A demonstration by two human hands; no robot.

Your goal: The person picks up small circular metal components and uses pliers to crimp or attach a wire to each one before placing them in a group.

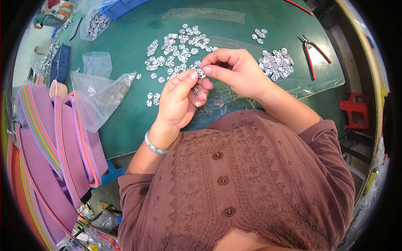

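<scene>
Above the green table [125,125], head view: left hand [178,100] and right hand [236,73] pinch one small silver piece [201,73] between closed fingertips; left also curls around another. Risk: a slipped pinch drops it into the loose pile [178,50], lost among lookalikes.

A crumpled clear plastic bag [100,94] lies on the green table [138,125] at about nine o'clock from the picture's middle, its mouth toward the centre, a few small silvery pieces showing through it. A second clear bag [95,24], fuller with the same silvery pieces, sits near the rim at eleven o'clock, just beside a blue bin [121,6]. No labels, signs or screens show.
</scene>
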